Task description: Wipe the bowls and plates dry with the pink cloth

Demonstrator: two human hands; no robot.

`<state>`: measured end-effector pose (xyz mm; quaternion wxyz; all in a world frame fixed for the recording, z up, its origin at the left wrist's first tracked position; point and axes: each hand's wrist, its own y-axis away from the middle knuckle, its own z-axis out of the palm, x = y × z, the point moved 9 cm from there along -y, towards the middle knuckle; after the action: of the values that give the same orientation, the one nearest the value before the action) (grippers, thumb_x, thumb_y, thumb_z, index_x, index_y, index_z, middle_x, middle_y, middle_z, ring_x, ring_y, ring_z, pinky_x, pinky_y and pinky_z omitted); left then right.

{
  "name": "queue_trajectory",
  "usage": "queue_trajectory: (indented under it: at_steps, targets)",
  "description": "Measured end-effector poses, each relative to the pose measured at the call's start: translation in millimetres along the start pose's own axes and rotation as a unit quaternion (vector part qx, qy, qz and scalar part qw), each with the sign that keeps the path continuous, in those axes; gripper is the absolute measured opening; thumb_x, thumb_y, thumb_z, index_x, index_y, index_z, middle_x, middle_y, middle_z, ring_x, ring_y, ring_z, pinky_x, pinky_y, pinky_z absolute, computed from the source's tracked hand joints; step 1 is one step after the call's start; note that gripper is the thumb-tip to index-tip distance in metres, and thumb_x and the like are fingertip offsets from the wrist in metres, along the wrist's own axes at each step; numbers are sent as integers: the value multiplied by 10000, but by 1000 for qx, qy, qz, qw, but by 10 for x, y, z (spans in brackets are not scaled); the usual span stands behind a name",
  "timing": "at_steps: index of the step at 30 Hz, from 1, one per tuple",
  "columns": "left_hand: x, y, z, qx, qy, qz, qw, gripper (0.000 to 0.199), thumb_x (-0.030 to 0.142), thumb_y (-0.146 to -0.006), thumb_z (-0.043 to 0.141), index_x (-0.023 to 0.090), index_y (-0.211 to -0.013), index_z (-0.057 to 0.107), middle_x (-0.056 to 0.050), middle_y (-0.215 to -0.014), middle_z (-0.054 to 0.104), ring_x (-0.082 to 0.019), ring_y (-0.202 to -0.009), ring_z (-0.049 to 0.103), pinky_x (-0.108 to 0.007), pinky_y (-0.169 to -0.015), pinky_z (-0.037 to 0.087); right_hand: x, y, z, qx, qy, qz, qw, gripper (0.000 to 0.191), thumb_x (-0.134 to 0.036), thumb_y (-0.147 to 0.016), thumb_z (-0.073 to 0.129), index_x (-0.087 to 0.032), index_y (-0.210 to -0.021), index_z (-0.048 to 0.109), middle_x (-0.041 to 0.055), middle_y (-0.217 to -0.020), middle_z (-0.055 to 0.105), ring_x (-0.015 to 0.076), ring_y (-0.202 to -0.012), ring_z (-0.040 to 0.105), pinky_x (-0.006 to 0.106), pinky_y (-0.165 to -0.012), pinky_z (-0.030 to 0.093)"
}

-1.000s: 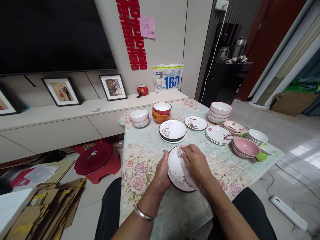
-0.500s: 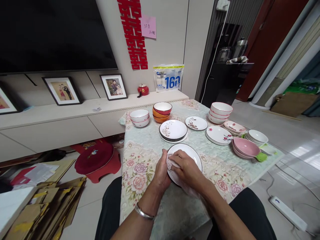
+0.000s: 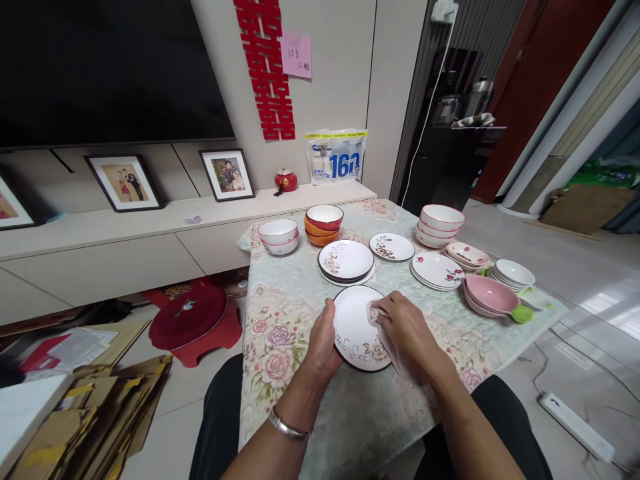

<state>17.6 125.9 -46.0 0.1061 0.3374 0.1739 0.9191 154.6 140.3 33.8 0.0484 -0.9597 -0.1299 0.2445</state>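
One dark-rimmed plate (image 3: 354, 323) is held over the near part of the tabletop (image 3: 360, 427). The left hand (image 3: 323, 340) has its grip closed around the plate's left edge, thumb along the rim, most fingers hidden underneath. The right hand (image 3: 404, 327) covers the plate's right edge; its grip is pinched on a pale cloth (image 3: 397, 360) laid against the upper face. How much cloth lies beneath the palm cannot be told. Just beyond the far rim sits a stack of plates (image 3: 346, 259). Left of the hands, the flowered cover (image 3: 277, 363) stretches to the tabletop's edge; pink dishes (image 3: 493, 293) stand well apart, near the right edge.
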Motion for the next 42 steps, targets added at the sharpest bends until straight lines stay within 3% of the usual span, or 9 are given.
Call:
queue_trajectory:
  at_steps: [3, 8, 14, 19, 23, 28, 31, 37, 42]
  targets:
    - [-17, 37, 16, -5, -4, -13, 1000, 495, 472, -922, 555, 119, -1264, 612, -154, -1059, 756, -293, -1000, 714, -429, -910, 549, -241, -17, 34, 53, -21, -15, 998, 296, -107, -887, 539, -173, -1127, 700, 112, -1030, 603, 230, -953, 581, 316, -811, 453]
    - [-35, 26, -52, 25, -6, -25, 999, 480, 478, -904, 583, 65, -1138, 652, -171, -970, 756, -282, -929, 725, -390, -865, 563, -739, 118, 231, -76, -133, -189, 970, 254, -99, -866, 588, -231, -1045, 710, 45, -1039, 615, 183, -985, 567, 275, -855, 437]
    - [-5, -49, -74, 28, 10, 5, 1000, 497, 480, -949, 489, 76, -1197, 636, -178, -1046, 752, -296, -1011, 711, -425, -907, 553, -348, 202, 220, -213, -123, -158, 956, 363, -9, -739, 601, -259, -954, 753, 4, -936, 629, 158, -892, 598, 249, -808, 428]
    - [8, -25, -60, 22, -2, 20, 1000, 479, 471, -934, 528, 103, -1223, 632, -166, -1101, 746, -296, -1060, 695, -440, -952, 530, 64, 8, 30, -55, -17, -1, 998, 293, -80, -830, 539, -223, -986, 742, 60, -954, 610, 196, -902, 592, 283, -795, 421]
    - [-9, 35, 5, -5, -11, 3, 1000, 450, 446, -912, 585, 117, -1213, 642, -154, -1086, 751, -291, -1043, 700, -428, -954, 527, -135, -26, 31, 70, 4, 12, 997, 307, -133, -896, 511, -182, -1140, 690, 115, -1030, 593, 236, -945, 586, 314, -797, 449]
    - [-58, 62, 47, -21, -8, -38, 999, 516, 538, -882, 594, 92, -1129, 673, -162, -998, 755, -288, -973, 714, -405, -900, 545, -664, 68, 206, 8, -116, -184, 976, 317, -110, -900, 545, -209, -1183, 646, 87, -1105, 616, 214, -1034, 568, 328, -891, 478]
    - [-93, 70, 94, -43, -2, -58, 997, 567, 599, -890, 538, 93, -1105, 679, -160, -977, 752, -290, -971, 711, -402, -876, 549, -708, 107, 187, -13, -114, -223, 968, 314, -75, -887, 552, -220, -1144, 658, 67, -1086, 634, 207, -1030, 565, 335, -898, 481]
    - [-24, 108, 162, -78, -43, 0, 996, 459, 431, -798, 738, 126, -1135, 671, -127, -1012, 757, -282, -988, 701, -389, -890, 537, -396, 26, -34, 123, 6, -121, 985, 328, -74, -915, 495, -187, -1181, 649, 116, -1099, 609, 242, -1057, 550, 347, -890, 467]
    - [36, 92, 89, -41, -50, 30, 997, 447, 426, -753, 777, 128, -1072, 681, -131, -1042, 756, -290, -1012, 696, -399, -911, 532, -98, 11, -84, 91, 137, 37, 986, 227, -155, -939, 506, -191, -1099, 662, 105, -1035, 598, 236, -916, 589, 313, -727, 431]
